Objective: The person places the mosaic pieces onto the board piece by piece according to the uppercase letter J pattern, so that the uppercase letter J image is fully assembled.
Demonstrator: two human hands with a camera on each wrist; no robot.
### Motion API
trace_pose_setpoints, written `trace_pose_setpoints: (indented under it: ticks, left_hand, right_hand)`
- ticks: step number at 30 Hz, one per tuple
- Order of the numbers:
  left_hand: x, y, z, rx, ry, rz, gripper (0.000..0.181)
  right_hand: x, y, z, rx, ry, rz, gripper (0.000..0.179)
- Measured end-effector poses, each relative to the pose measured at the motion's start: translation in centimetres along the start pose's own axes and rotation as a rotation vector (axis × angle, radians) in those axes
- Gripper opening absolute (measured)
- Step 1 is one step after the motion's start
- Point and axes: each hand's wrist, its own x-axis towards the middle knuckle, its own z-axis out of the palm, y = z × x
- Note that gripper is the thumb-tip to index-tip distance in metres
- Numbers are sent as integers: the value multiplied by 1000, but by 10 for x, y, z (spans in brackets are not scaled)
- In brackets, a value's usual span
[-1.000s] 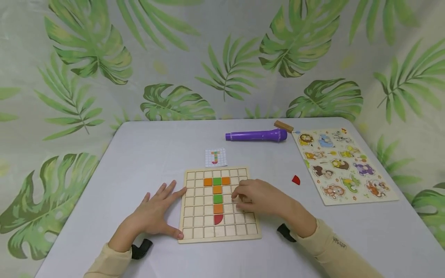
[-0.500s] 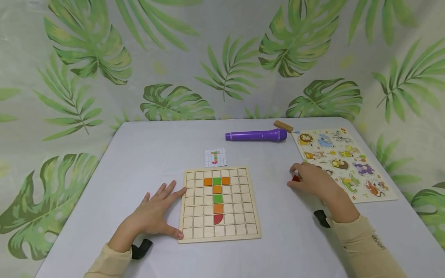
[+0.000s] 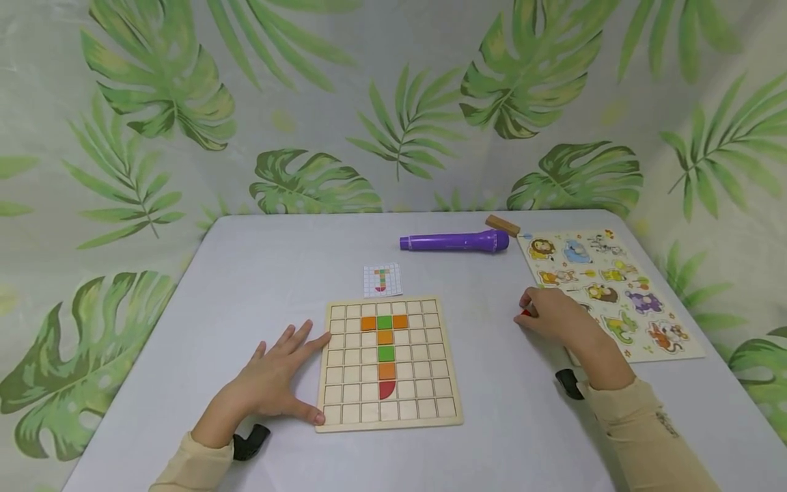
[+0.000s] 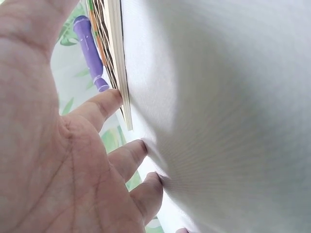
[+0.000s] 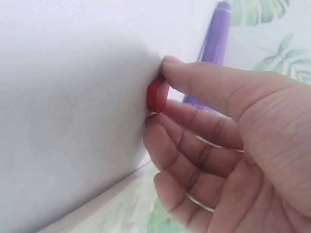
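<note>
A wooden grid board [image 3: 424, 410] lies on the table with orange and green square tiles and one red quarter-round tile [image 3: 387, 389] set in a T-like column. My left hand [image 3: 270, 379] rests at its left edge, fingers spread, thumb and index fingertip touching the rim. To the right of the board, my right hand [image 3: 556, 318] pinches a second red quarter-round tile [image 5: 157, 96] between thumb and fingers, down at the tabletop. Most of that tile is hidden in the head view. Behind the board lies a small printed pattern card [image 3: 382, 279].
A purple toy microphone [image 3: 453, 242] lies at the back, with a small brown wooden block [image 3: 502, 225] near its head. On the right is an animal puzzle board [image 3: 667, 350], partly under my right forearm. Leaf-printed cloth [image 3: 307, 102] stands behind the table.
My right hand has left the grid board, moved right to the loose red tile, and closed its thumb and fingers on it. The left hand stays in place.
</note>
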Motion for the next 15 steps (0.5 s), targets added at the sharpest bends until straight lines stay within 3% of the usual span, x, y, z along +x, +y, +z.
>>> trace_pose_setpoints:
  ticks: [6, 15]
  left_hand:
    - [-1, 0, -1, -7, 4, 5, 136]
    - [-2, 2, -3, -21, 1, 5, 136]
  right_hand:
    - [10, -6, 3, -52, 23, -141, 20]
    - [17, -21, 12, -4, 47, -348, 21]
